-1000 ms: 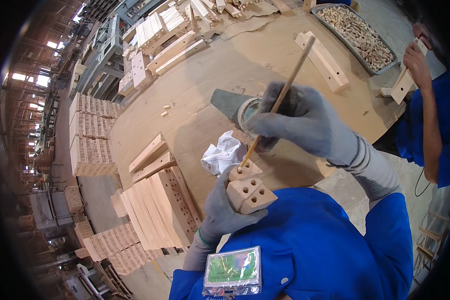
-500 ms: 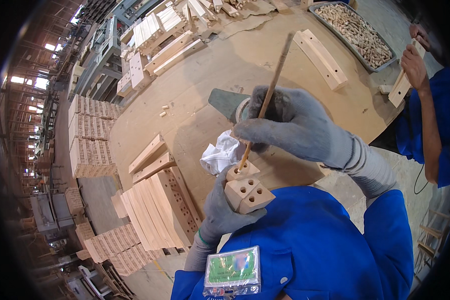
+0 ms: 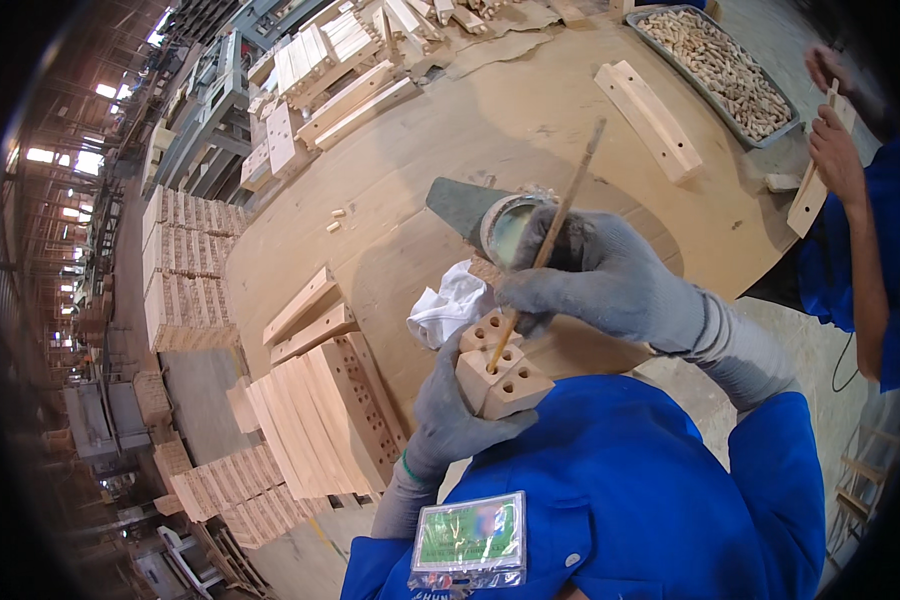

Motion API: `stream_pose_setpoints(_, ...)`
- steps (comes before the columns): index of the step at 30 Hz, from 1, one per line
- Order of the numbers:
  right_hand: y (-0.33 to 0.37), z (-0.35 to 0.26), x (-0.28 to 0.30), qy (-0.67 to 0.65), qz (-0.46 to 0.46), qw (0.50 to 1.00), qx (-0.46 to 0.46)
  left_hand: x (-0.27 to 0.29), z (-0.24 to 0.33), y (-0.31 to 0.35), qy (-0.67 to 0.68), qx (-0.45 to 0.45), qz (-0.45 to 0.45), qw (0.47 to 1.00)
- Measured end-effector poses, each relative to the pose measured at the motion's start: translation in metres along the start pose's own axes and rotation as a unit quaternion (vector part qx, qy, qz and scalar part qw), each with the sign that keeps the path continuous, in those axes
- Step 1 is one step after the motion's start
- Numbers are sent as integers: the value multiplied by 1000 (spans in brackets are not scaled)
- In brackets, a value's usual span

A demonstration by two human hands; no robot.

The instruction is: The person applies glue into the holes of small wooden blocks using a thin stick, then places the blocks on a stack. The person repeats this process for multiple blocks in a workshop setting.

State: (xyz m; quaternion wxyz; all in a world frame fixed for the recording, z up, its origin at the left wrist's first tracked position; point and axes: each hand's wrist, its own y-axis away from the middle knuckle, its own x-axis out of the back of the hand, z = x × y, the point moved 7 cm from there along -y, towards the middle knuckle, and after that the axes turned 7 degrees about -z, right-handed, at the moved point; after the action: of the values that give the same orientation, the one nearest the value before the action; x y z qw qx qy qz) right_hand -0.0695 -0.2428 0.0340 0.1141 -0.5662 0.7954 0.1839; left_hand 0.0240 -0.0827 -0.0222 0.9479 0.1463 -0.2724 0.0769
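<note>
My left hand [image 3: 448, 415], in a grey glove, is closed around a few wooden blocks [image 3: 515, 390] whose upturned ends have round holes. In my gloved right hand [image 3: 620, 285] a thin wooden stick [image 3: 562, 215] is pinched at a slant. Its lower tip is at one of the holes in the middle of the blocks. Just beyond that hand lies a tilted cup [image 3: 508, 228] with a pale, whitish-green substance inside. A crumpled white cloth [image 3: 448, 308] is on the table beyond my left hand.
A row of wooden pieces with drilled ends [image 3: 320, 415] stands at the left on the brown-covered table [image 3: 390, 150]. Two drilled bars [image 3: 650, 120] and a tray of dowels [image 3: 685, 30] are at the far right. There a co-worker's hands [image 3: 835, 150] hold a wooden piece.
The stick's tip has moved from a hole in the farther block to a hole nearer to me. My right hand has shifted slightly right and down, and more of the cup shows.
</note>
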Motion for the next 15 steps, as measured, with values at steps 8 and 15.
stream_pose_setpoints(8, 4, -25, -7, 165, -16, 983, 76, -5, -7, -5, 4, 10, -19, 1000)
stream_pose_setpoints(15, 2, -23, 1, 111, -26, 992, 55, -6, -3, -10, -10, 11, -32, 999)
